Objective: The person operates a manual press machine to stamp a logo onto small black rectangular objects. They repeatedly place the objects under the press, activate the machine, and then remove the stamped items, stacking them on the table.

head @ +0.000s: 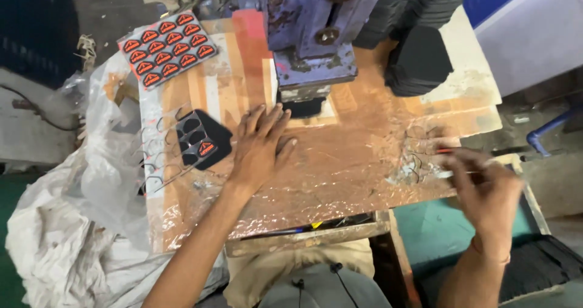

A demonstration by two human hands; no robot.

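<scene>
My left hand lies flat and open on the foil-covered wooden work board, fingers spread, just in front of the blue press machine and the black piece under its head. Left of the hand rests a black punched sheet with empty holes and one orange emblem. My right hand hovers at the board's right edge, blurred, fingers pinched around a thin red-tipped stick. A grey sheet of orange emblems lies at the far left.
Stacks of black foam pieces stand at the back right beside the press. White sacking hangs off the left side. A teal surface and dark mat sit below the board on the right.
</scene>
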